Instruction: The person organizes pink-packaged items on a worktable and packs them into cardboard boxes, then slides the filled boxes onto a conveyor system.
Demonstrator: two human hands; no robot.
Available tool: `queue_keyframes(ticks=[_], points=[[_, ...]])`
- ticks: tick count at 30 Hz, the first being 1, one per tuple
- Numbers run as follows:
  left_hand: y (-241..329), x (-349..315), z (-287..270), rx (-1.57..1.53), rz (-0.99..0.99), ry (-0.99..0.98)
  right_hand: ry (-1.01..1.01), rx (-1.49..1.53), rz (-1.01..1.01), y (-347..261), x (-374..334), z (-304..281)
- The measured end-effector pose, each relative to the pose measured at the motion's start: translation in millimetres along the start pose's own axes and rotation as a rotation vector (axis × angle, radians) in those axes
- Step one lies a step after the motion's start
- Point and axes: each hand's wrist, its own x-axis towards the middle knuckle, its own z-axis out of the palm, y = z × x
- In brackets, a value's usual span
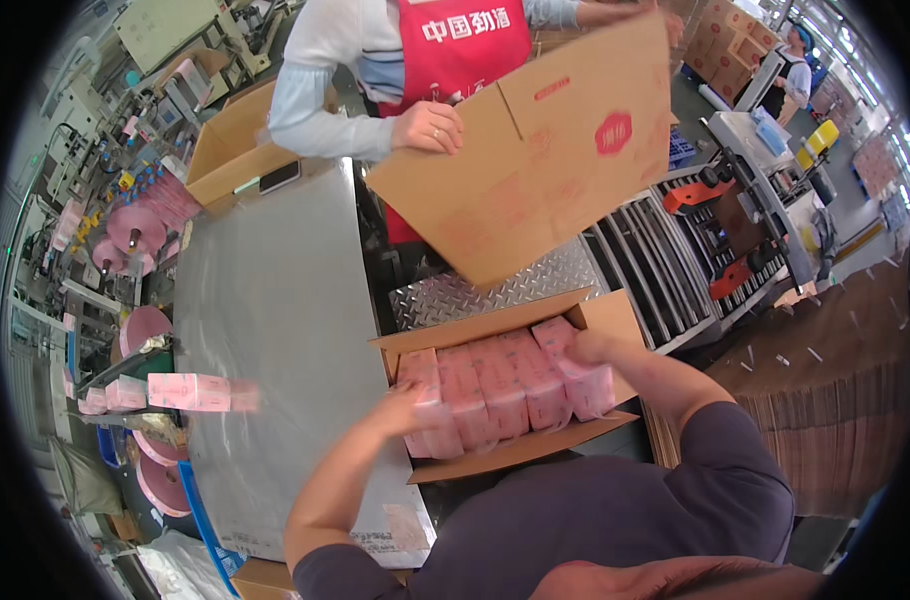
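In front of me stands an open cardboard carton (515,453) with its flaps spread outward. Several pink plastic-wrapped packs (503,385) sit side by side in it, printed with small marks. My left hand (399,410) is at the left end of the row, its fingers against the outermost pack. At the other end, my right hand (597,350) grips the last pack (580,385), which leans and sits a little higher than the others. The row lies between my two hands. Parts of the fingers on both hands are hidden or blurred.
A co-worker in a red apron (455,60) holds a folded cardboard carton (550,150) across from me. On my left is a metal table (275,300) with pink packs (190,391) arriving at its edge. A roller conveyor (655,265) and stacked flat cardboard (825,400) stand right.
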Motion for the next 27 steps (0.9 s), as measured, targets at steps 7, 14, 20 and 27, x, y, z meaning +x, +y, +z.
queue_keyframes(ticks=[7, 14, 20, 27], points=[[30, 53, 92, -0.228, 0.006, -0.313, 0.169, -0.256, -0.355, -38, -53, 8], [68, 55, 120, -0.013, -0.109, -0.373, 0.213, -0.535, -0.536, -58, -37, 103], [22, 37, 50, -0.753, -0.041, -0.044, 0.036, -0.520, -0.501, -79, -31, 87], [-173, -155, -54, -0.346, -0.929, 1.022, 0.348, -0.057, -0.820, -171, -41, 40]])
